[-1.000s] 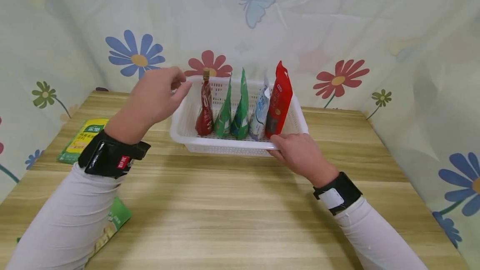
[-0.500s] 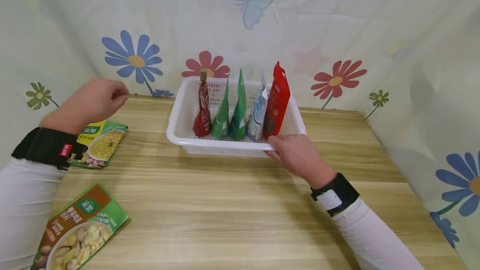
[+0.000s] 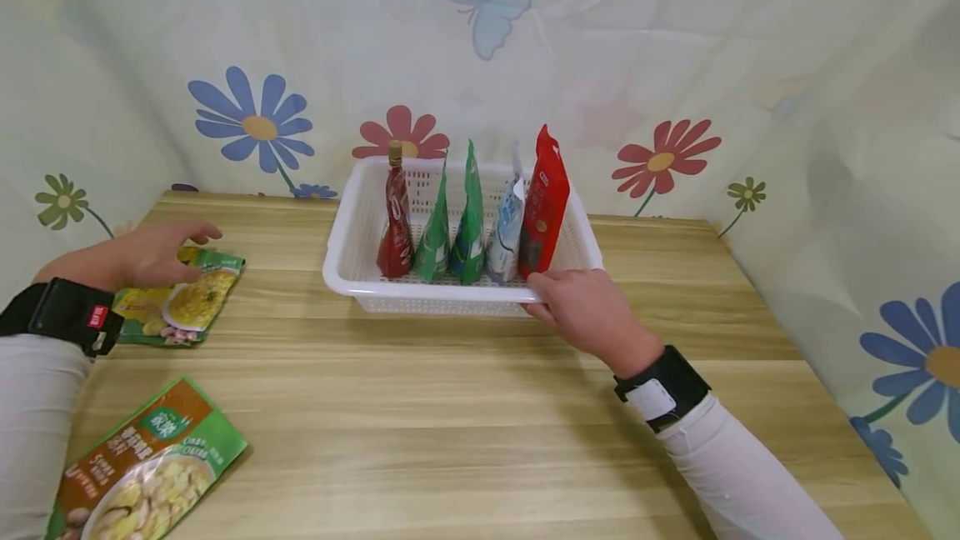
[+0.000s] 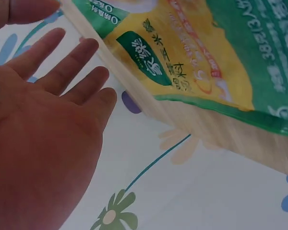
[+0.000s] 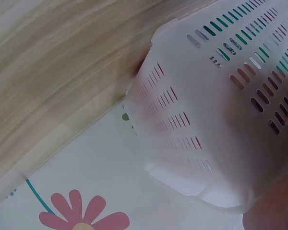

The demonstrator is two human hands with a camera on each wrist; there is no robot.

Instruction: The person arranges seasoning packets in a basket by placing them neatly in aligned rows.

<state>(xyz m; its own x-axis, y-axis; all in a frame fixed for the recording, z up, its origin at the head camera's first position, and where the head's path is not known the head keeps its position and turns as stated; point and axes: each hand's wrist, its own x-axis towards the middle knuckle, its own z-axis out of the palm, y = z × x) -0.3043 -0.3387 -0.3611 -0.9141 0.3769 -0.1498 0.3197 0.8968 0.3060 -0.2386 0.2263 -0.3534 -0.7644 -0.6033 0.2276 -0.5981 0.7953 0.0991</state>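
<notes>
The left hand (image 3: 138, 255) lies with its fingers (image 4: 69, 64) straight and a little spread, over the near end of a green and yellow soup packet (image 3: 180, 297) that lies flat at the left edge of the wooden table (image 3: 480, 407); whether it presses on the packet cannot be told. The right hand (image 3: 581, 307) grips the near rim of a white slotted basket (image 3: 352, 223), fingers curled on it. Two soup packets lie on the table, the second one (image 3: 146, 465), green and brown, nearer the person. In the basket stand five things in a row: one dark red bottle (image 3: 395, 215), two green pouches (image 3: 453, 219), one pale blue pouch (image 3: 507, 227) and one red pouch (image 3: 545, 200).
</notes>
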